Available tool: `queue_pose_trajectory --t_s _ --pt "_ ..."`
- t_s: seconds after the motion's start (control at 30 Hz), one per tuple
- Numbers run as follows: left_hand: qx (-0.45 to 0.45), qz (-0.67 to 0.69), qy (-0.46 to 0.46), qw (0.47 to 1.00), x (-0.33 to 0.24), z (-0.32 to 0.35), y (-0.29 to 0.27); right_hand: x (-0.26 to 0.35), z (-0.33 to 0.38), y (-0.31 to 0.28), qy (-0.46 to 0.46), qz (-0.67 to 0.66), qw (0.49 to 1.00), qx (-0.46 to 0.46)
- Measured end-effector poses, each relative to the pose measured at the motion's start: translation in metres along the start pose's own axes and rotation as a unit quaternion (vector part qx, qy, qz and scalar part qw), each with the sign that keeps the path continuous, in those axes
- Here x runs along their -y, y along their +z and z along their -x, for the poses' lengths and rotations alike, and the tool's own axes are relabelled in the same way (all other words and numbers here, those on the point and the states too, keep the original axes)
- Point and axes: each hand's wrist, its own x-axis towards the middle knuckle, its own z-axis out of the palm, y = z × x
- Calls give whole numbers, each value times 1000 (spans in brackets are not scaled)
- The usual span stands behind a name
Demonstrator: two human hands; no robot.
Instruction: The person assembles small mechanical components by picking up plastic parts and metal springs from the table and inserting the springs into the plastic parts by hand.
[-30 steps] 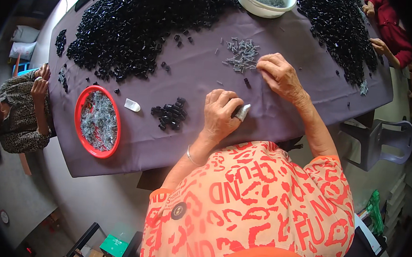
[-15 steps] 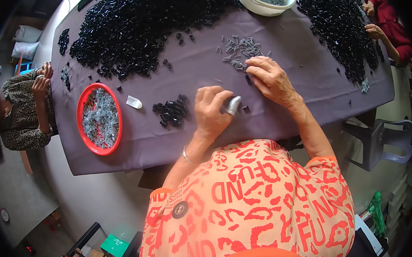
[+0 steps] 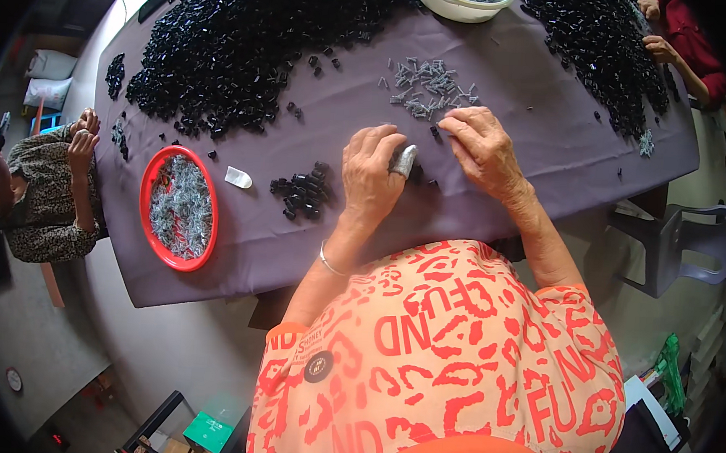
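My left hand (image 3: 372,175), its thumb wrapped in silver tape, is curled with a small black plastic piece (image 3: 396,156) showing between thumb and fingers. To its right, my right hand (image 3: 484,155) has its fingertips pinched together; anything in them is too small to make out. Just beyond those fingertips lies a loose patch of small grey spring-like pins (image 3: 427,86). Some loose black pieces (image 3: 434,132) lie between the hands. Left of my left hand sits a small heap of black pieces (image 3: 302,190).
A large mound of black pieces (image 3: 224,48) covers the far left, another (image 3: 597,62) the far right. A white tub (image 3: 462,10) stands between them. A red oval basket (image 3: 215,229) holds grey bits, beside a white object (image 3: 238,177). People sit at both table sides; a grey chair (image 3: 673,248) stands right.
My right hand has shifted slightly right, away from the grey pins, which now show more spread out. My left hand has moved slightly left and farther from me.
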Motion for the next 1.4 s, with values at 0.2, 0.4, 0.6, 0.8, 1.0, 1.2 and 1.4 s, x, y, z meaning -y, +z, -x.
queue_pose_trajectory --t_s 0.2,0.4,0.6,0.8,1.0,1.2,1.4 --pt "28 14 21 999 -4 25 -5 4 -17 24 -33 -10 999 30" --pt "-12 30 4 999 -5 40 -9 -11 -23 18 55 11 998 -7" --pt "-20 45 0 999 -3 44 -9 -1 -29 30 5 26 1000 12" --pt "-30 67 -16 997 2 48 -6 50 -36 7 -36 -13 999 30" --pt "-62 71 -55 994 -2 45 -10 155 -75 -69 -243 -469 849 13" --pt "-62 84 -43 994 -3 40 -9 202 -80 -95 -165 -525 830 -89" --pt "-70 90 -47 992 5 51 -17 153 -93 -101 -328 -492 804 63"
